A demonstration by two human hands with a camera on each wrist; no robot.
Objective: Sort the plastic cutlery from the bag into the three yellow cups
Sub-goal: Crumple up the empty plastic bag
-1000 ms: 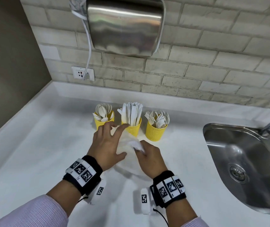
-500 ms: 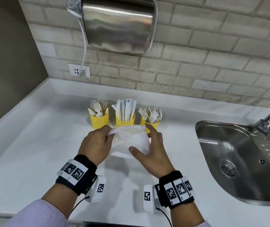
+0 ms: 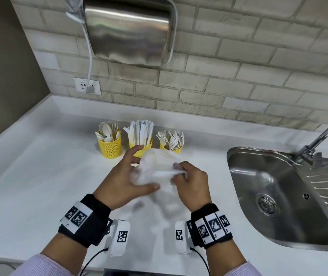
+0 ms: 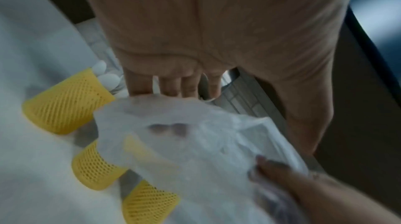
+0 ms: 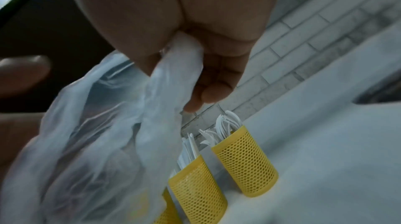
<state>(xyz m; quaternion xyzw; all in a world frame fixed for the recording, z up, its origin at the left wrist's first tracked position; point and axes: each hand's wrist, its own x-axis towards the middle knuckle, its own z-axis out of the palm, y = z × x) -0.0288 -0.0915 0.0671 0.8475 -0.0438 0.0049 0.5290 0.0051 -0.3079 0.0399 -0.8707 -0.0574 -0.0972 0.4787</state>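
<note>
Here, three yellow cups [image 3: 109, 146], one bag [image 3: 157, 162]

Your left hand [image 4: 206, 39] curls its fingers [image 4: 139, 83] over the thin white bag [image 4: 184, 150]; your right hand [image 4: 308, 193] grips its lower end. Three yellow cups [image 4: 65, 104] line the counter [image 4: 32, 167] beside it, the farthest holding spoons [image 4: 108, 80].

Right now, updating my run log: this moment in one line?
left hand holds bag; right hand pinches bag; cups hold cutlery
</note>
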